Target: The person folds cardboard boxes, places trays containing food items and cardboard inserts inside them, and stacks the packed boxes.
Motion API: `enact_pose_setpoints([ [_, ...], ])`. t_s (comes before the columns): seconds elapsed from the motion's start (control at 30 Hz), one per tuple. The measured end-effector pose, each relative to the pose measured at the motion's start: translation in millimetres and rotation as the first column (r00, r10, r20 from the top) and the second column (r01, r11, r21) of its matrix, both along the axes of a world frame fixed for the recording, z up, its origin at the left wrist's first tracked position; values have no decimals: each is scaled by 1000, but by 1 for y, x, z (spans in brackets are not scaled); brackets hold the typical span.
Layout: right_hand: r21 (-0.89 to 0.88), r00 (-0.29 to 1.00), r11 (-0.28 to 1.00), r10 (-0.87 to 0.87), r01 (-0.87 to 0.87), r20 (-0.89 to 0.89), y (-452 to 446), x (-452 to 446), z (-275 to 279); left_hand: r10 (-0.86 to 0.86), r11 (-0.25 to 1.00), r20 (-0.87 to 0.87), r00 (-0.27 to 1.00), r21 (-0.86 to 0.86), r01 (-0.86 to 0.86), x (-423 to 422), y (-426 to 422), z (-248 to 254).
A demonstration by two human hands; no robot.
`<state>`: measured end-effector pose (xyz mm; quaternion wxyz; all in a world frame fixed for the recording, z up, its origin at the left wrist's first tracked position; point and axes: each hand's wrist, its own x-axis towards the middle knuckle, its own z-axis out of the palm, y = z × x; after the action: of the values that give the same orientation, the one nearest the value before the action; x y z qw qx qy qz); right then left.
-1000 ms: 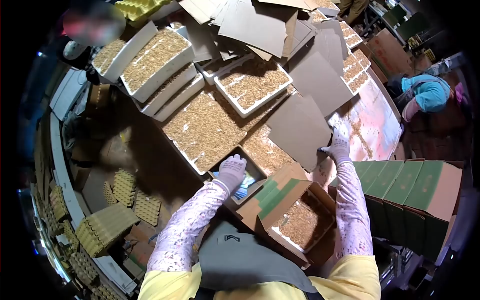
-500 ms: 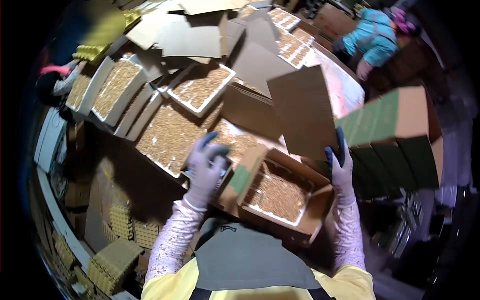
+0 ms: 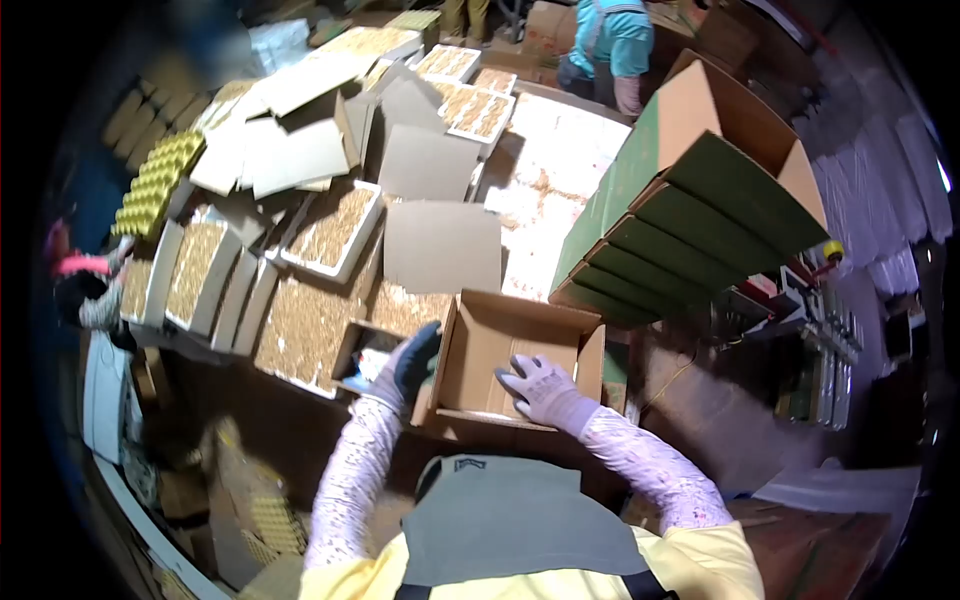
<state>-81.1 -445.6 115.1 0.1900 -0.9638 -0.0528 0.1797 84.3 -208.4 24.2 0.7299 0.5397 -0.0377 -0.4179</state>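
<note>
An open cardboard box (image 3: 588, 362) stands in front of me. A flat cardboard sheet (image 3: 490, 350) lies inside it, hiding the small tan pieces that showed there earlier. My right hand (image 3: 545, 392), in a pale glove with dark fingertips, rests on that sheet with its fingers spread. At the box's left wall is my left hand (image 3: 408, 366), gloved alike, its fingers stretched out along the outer side. Just left of it sits a small open carton (image 3: 350, 352) with blue and white bits in it.
Loose tan pieces (image 3: 310, 325) cover the table's left part, beside white trays (image 3: 333, 235) of them. Cardboard sheets (image 3: 300, 160) are piled behind. Nested green boxes (image 3: 690, 210) stand right. A co-worker in turquoise (image 3: 618, 45) is at the far side, another person (image 3: 85, 285) far left.
The cardboard sheet that my right hand held upright now lies flat in the box. My right hand came down onto it; my left hand moved to the box's left side. The view shifted.
</note>
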Motion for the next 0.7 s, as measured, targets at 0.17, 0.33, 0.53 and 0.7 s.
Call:
enact_pose_setpoints([
  [0.17, 439, 608, 738, -672, 512, 422, -82, -59, 24, -276, 731, 245, 929, 681, 37, -25, -52, -6],
  [0.33, 549, 317, -133, -696, 825, -645, -60, -64, -81, -205, 799, 304, 930, 601, -21, -20, -53, -24],
  [0.53, 334, 499, 397, -805, 855, -321, -86, -44, -100, -97, 994, 32, 995, 47, 95, -46, -19, 34],
  [0.7, 989, 384, 88, -923, 122, 35, -123, -26, 49, 364, 878, -196, 910, -254, -406, 58, 34, -17],
])
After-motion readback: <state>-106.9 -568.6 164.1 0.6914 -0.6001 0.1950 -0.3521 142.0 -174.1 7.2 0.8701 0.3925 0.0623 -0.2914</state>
